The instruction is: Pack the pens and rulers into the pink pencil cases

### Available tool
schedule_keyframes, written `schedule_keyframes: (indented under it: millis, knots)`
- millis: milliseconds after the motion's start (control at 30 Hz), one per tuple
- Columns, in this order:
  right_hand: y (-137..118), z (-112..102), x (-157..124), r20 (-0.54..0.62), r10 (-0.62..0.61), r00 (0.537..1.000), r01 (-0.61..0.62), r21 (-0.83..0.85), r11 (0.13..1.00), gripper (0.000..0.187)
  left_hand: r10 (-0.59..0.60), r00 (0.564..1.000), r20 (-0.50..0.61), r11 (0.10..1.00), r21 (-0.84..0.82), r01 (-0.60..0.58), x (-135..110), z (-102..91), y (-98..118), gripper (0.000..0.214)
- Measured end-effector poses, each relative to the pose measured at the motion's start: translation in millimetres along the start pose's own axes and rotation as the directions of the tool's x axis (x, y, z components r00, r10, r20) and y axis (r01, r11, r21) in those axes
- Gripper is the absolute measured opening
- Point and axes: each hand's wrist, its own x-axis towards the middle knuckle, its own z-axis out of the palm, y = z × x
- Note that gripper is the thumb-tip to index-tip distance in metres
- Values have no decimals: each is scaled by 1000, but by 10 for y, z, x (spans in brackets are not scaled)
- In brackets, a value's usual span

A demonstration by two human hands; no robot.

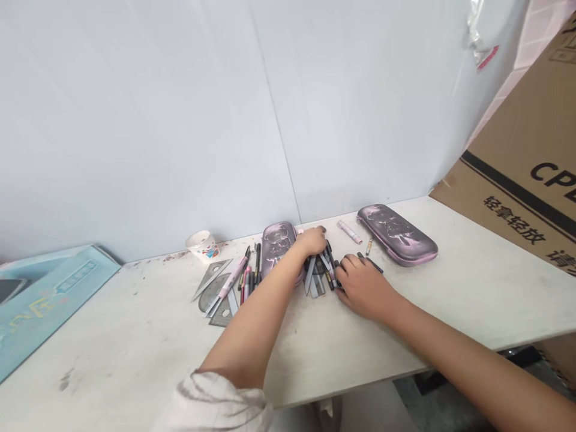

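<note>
My left hand reaches over a pile of black pens and grey set squares, its fingers curled. Something small and dark shows at its fingertips, too hidden to name. To the right of the pile, my right hand has its fingers bent down around black pens at the pile's edge. Another dark pen sticks out behind its knuckles. A purple-grey pencil case lies beside the pile, partly covered by my left forearm. A second pencil case lies closed at the right.
At the left lie grey set squares, a pink-and-grey pen and several other pens. A paper cup stands by the wall. A pink marker lies near the back. A blue box and a cardboard carton flank the table.
</note>
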Motion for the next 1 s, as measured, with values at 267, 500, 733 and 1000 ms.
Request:
schedule_keyframes:
  millis: [267, 500, 733, 1000]
  knots:
    - [50, 77, 64, 99, 135, 986, -132, -38, 991, 17, 178, 976, 127, 942, 264, -206, -156, -9, -108, 37]
    - [259, 78, -10, 49, 279, 959, -279, -9, 960, 24, 274, 962, -19, 958, 95, -271, -261, -87, -44, 18]
    - [449, 15, 7, -106, 387, 916, -352, 250, 902, 31, 185, 948, -260, 886, -373, -275, -450, -71, 85, 18]
    - [619, 175, 77, -107, 458, 883, -285, 653, 701, 35, 538, 839, -82, 799, 369, -476, -729, -44, 124, 25]
